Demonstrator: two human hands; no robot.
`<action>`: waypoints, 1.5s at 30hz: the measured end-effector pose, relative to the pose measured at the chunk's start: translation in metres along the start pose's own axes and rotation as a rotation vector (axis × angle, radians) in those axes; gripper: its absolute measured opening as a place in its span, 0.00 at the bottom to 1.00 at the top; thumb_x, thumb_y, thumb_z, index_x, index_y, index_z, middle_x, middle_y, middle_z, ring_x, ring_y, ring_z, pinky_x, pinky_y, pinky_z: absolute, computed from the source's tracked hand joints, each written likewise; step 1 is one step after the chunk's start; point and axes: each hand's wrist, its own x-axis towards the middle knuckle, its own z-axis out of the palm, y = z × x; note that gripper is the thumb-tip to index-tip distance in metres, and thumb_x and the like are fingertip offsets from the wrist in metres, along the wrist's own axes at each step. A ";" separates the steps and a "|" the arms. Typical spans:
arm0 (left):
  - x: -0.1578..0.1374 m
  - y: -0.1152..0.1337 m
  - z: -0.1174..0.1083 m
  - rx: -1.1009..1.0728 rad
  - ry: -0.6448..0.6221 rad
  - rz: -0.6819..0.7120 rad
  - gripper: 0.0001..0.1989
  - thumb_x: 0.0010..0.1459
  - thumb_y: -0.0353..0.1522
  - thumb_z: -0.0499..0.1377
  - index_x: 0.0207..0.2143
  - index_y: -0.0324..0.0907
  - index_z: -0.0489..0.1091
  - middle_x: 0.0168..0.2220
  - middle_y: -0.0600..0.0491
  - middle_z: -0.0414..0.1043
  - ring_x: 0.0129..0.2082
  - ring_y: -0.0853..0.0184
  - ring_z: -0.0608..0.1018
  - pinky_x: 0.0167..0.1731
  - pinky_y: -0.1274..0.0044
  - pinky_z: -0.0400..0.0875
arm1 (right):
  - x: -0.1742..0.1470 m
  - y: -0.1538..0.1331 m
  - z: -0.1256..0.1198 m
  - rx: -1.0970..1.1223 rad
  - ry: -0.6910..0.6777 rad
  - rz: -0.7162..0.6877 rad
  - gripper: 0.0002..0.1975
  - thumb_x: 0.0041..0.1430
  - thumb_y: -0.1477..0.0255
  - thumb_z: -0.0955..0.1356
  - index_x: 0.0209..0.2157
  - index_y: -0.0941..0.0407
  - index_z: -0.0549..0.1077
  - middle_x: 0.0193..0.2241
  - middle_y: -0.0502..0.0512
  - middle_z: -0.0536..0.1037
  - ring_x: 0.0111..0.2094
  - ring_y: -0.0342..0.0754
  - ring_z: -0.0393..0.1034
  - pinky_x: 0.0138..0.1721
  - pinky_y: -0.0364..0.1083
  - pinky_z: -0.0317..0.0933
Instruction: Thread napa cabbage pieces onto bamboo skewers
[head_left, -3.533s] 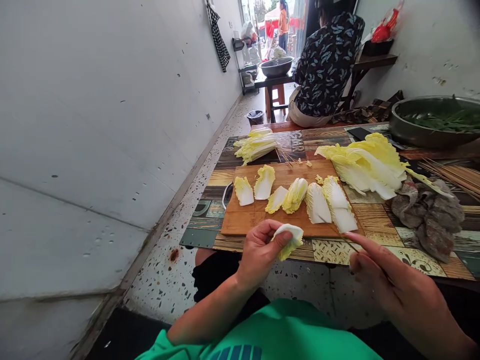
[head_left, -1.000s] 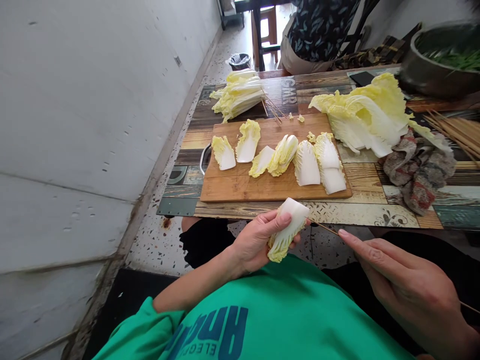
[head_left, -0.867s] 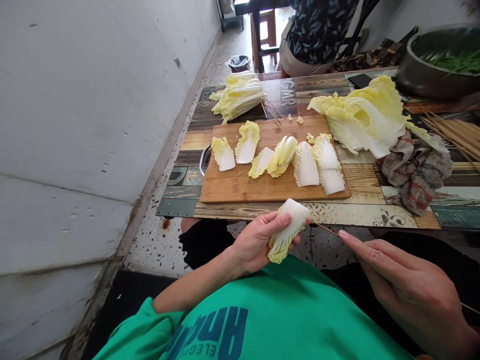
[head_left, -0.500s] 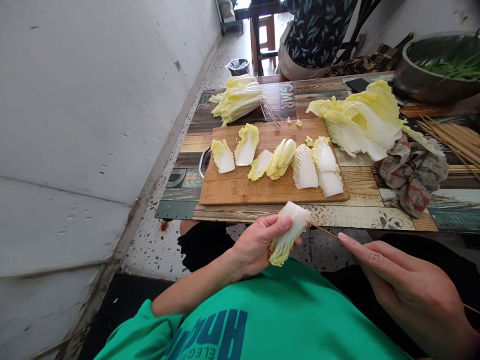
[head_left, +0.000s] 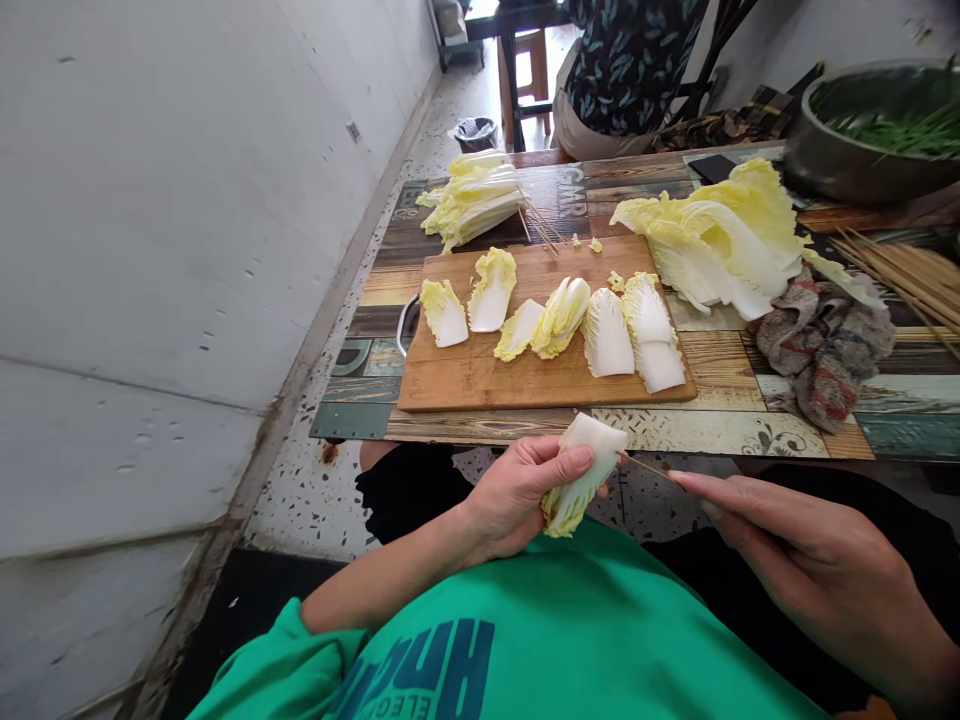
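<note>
My left hand point(head_left: 525, 490) is closed around a cut piece of napa cabbage leaf point(head_left: 589, 465), thumb on its face, white end up. Between the fingers of my right hand point(head_left: 795, 540) is a thin wooden skewer point(head_left: 646, 465); its far end meets the right edge of that cabbage piece. How deep the tip goes is hidden. Just beyond my hands lies a wooden cutting board point(head_left: 450, 385) bearing several cabbage pieces point(head_left: 608, 333). Behind it, skewered cabbage point(head_left: 480, 200) is stacked with the sticks pointing right.
Large cabbage leaves point(head_left: 720, 240) lie right of the board, beside a crumpled cloth point(head_left: 821, 345). Bare skewers point(head_left: 904, 270) and a metal bowl of greens point(head_left: 870, 160) are at the far right. A wall point(head_left: 150, 250) runs along the left. Another person point(head_left: 626, 80) sits beyond the table.
My right hand has moved slightly left and closer to the cabbage piece, so less of the skewer shows between them. The cabbage piece has tilted and shifted a little right.
</note>
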 end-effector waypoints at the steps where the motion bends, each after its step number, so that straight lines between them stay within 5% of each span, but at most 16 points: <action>1: 0.000 0.000 0.000 0.005 0.004 0.002 0.23 0.41 0.43 0.75 0.34 0.34 0.81 0.26 0.50 0.75 0.26 0.72 0.75 0.31 0.80 0.68 | 0.001 -0.001 -0.001 0.014 -0.003 0.016 0.18 0.64 0.77 0.65 0.52 0.50 0.77 0.38 0.51 0.84 0.33 0.45 0.80 0.29 0.38 0.72; 14: -0.005 -0.004 0.000 0.003 -0.023 -0.002 0.22 0.42 0.43 0.74 0.35 0.35 0.81 0.29 0.48 0.77 0.27 0.71 0.75 0.29 0.80 0.69 | 0.018 -0.003 0.001 0.133 -0.042 0.107 0.14 0.63 0.74 0.66 0.46 0.49 0.80 0.39 0.48 0.85 0.36 0.47 0.82 0.40 0.41 0.75; 23: -0.006 -0.009 0.004 -0.017 0.064 0.113 0.18 0.42 0.42 0.74 0.30 0.36 0.81 0.24 0.51 0.76 0.23 0.73 0.74 0.26 0.82 0.67 | 0.011 -0.005 -0.004 0.047 -0.091 0.047 0.17 0.64 0.76 0.65 0.51 0.51 0.78 0.41 0.51 0.85 0.36 0.47 0.81 0.33 0.40 0.75; 30: -0.007 -0.009 0.005 0.068 0.081 0.108 0.21 0.41 0.46 0.73 0.25 0.35 0.79 0.21 0.51 0.74 0.20 0.72 0.73 0.22 0.81 0.65 | 0.000 -0.005 0.000 -0.020 -0.036 0.016 0.16 0.64 0.77 0.65 0.51 0.51 0.76 0.43 0.50 0.84 0.39 0.45 0.81 0.38 0.38 0.74; 39: -0.004 -0.014 0.006 0.238 -0.002 0.112 0.23 0.45 0.48 0.71 0.26 0.35 0.78 0.22 0.53 0.71 0.21 0.75 0.68 0.22 0.82 0.61 | 0.027 -0.022 0.002 0.120 -0.138 0.171 0.10 0.66 0.72 0.64 0.35 0.53 0.78 0.22 0.46 0.80 0.20 0.40 0.74 0.22 0.35 0.67; 45: -0.005 0.002 0.007 0.058 0.095 0.200 0.20 0.42 0.44 0.73 0.28 0.37 0.76 0.24 0.54 0.73 0.22 0.74 0.70 0.24 0.82 0.64 | 0.011 -0.001 -0.013 0.042 -0.045 0.124 0.10 0.63 0.68 0.67 0.41 0.49 0.81 0.36 0.48 0.85 0.33 0.46 0.81 0.35 0.39 0.75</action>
